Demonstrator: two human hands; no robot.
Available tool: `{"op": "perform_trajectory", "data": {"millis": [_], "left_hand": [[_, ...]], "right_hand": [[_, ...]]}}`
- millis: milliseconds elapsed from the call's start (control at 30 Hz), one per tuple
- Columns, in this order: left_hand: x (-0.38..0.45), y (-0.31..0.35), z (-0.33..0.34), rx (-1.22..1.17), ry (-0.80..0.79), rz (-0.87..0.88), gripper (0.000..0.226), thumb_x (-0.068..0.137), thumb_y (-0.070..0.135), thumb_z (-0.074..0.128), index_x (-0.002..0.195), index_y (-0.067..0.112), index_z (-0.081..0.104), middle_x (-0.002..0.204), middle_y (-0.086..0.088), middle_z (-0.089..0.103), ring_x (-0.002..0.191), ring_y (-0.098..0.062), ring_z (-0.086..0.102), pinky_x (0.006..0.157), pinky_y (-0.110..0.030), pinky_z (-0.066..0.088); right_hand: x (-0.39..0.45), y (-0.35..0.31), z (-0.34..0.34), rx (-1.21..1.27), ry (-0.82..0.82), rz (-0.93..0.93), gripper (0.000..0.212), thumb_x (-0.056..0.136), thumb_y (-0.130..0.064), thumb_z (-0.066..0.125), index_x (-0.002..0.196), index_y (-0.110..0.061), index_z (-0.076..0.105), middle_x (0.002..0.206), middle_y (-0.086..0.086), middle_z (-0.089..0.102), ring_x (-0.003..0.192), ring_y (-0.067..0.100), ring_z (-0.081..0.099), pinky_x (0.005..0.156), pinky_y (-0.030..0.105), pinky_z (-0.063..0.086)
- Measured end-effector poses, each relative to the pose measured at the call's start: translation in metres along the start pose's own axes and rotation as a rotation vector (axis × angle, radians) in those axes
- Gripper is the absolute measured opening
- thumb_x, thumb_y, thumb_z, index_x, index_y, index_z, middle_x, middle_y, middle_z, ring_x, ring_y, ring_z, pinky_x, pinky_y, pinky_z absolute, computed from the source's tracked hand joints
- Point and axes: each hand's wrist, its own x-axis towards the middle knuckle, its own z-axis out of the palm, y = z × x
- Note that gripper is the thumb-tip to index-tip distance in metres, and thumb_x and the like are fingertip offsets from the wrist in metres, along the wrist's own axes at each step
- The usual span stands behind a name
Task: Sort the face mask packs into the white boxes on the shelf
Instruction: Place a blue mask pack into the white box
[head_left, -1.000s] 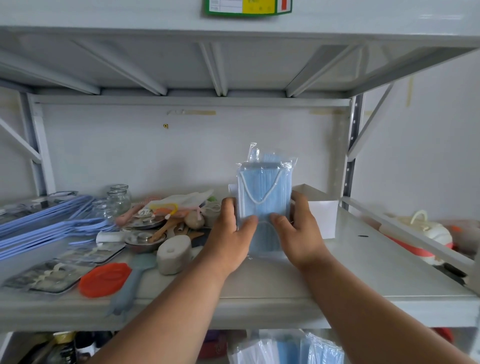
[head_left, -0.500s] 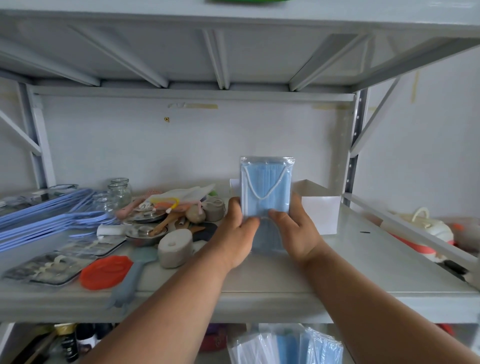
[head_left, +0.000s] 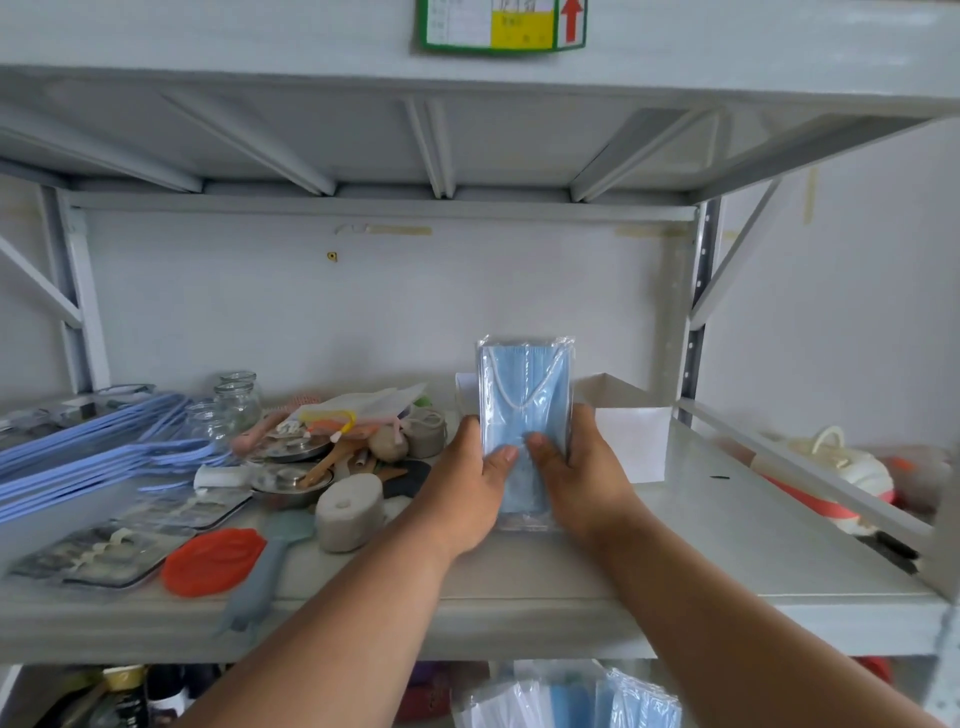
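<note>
The shelf (head_left: 727, 525) has bare room along its right half up to the front edge, while clutter such as the grey roll (head_left: 349, 512) and orange lid (head_left: 213, 561) crowds the left half. The white box (head_left: 631, 434) stands open toward the back right corner, just behind the hands. The mask pack (head_left: 524, 410) is upright over the shelf's middle, the left hand (head_left: 467, 493) and right hand (head_left: 582, 478) pinching its lower sides, thumbs on the front. Best to lift it clear of the box rim, then slide it down straight, keeping it away from the clutter on the left.
</note>
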Motion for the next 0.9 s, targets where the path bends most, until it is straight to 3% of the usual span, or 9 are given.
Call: {"op": "perform_trajectory", "data": {"millis": [100, 233, 367, 467, 567, 700, 800, 900], "left_hand": [[-0.004, 0.008, -0.001, -0.016, -0.005, -0.003, 0.015, 0.109, 0.034, 0.059, 0.123, 0.032, 0.057, 0.113, 0.010, 0.072, 0.094, 0.007, 0.068, 0.087, -0.025, 0.055], [-0.012, 0.035, -0.008, -0.075, 0.006, 0.012, 0.009, 0.107, 0.035, 0.062, 0.113, 0.029, 0.060, 0.100, 0.009, 0.074, 0.084, 0.006, 0.069, 0.076, -0.019, 0.054], [-0.037, 0.059, -0.011, -0.267, -0.057, -0.005, 0.011, 0.106, 0.034, 0.063, 0.117, 0.033, 0.064, 0.105, 0.006, 0.080, 0.097, -0.015, 0.078, 0.089, -0.044, 0.064], [-0.065, 0.071, -0.012, -0.276, -0.102, 0.011, 0.011, 0.109, 0.033, 0.058, 0.117, 0.025, 0.062, 0.095, 0.005, 0.076, 0.082, -0.004, 0.072, 0.080, -0.028, 0.061], [-0.091, 0.078, -0.011, -0.188, -0.089, 0.024, 0.023, 0.111, 0.036, 0.052, 0.097, 0.017, 0.055, 0.078, 0.005, 0.055, 0.064, -0.001, 0.050, 0.060, -0.013, 0.043], [-0.113, 0.076, -0.017, -0.171, -0.076, 0.054, 0.020, 0.110, 0.038, 0.054, 0.101, 0.022, 0.061, 0.085, -0.007, 0.061, 0.076, -0.009, 0.053, 0.075, -0.027, 0.045], [-0.131, 0.070, -0.022, -0.171, -0.096, 0.052, 0.020, 0.106, 0.034, 0.064, 0.100, 0.016, 0.066, 0.090, -0.020, 0.067, 0.075, -0.015, 0.055, 0.075, -0.035, 0.048], [-0.153, 0.059, -0.022, -0.190, -0.148, 0.025, 0.014, 0.100, 0.033, 0.070, 0.093, 0.021, 0.071, 0.082, -0.009, 0.072, 0.074, -0.016, 0.061, 0.075, -0.042, 0.054]], "right_hand": [[-0.003, -0.006, -0.001, 0.018, 0.005, 0.019, 0.036, 0.110, -0.033, 0.067, 0.143, -0.026, 0.054, 0.122, -0.008, 0.077, 0.113, 0.019, 0.077, 0.106, 0.053, 0.061], [-0.011, -0.024, -0.014, 0.191, 0.023, 0.081, 0.022, 0.109, -0.032, 0.070, 0.129, -0.034, 0.064, 0.119, -0.007, 0.081, 0.110, 0.018, 0.080, 0.105, 0.056, 0.063], [-0.037, -0.048, -0.035, 0.365, -0.005, 0.104, 0.030, 0.102, -0.039, 0.071, 0.131, -0.030, 0.070, 0.121, 0.004, 0.083, 0.112, 0.030, 0.082, 0.102, 0.059, 0.065], [-0.064, -0.054, -0.046, 0.407, -0.032, 0.129, 0.021, 0.113, -0.027, 0.068, 0.133, -0.022, 0.067, 0.120, 0.009, 0.082, 0.111, 0.033, 0.082, 0.099, 0.062, 0.066], [-0.092, -0.060, -0.054, 0.411, -0.015, 0.171, 0.019, 0.112, -0.022, 0.068, 0.131, -0.019, 0.067, 0.117, 0.013, 0.083, 0.108, 0.035, 0.083, 0.098, 0.063, 0.066], [-0.128, -0.071, -0.064, 0.411, -0.025, 0.206, 0.021, 0.111, -0.023, 0.069, 0.131, -0.019, 0.065, 0.115, 0.011, 0.084, 0.104, 0.033, 0.084, 0.096, 0.060, 0.067], [-0.155, -0.073, -0.074, 0.401, -0.064, 0.243, 0.023, 0.109, -0.026, 0.072, 0.130, -0.019, 0.065, 0.113, 0.013, 0.082, 0.105, 0.037, 0.083, 0.094, 0.064, 0.067], [-0.180, -0.066, -0.085, 0.322, -0.124, 0.290, 0.022, 0.109, -0.027, 0.072, 0.129, -0.020, 0.067, 0.114, 0.006, 0.083, 0.107, 0.031, 0.083, 0.097, 0.059, 0.067]]}}
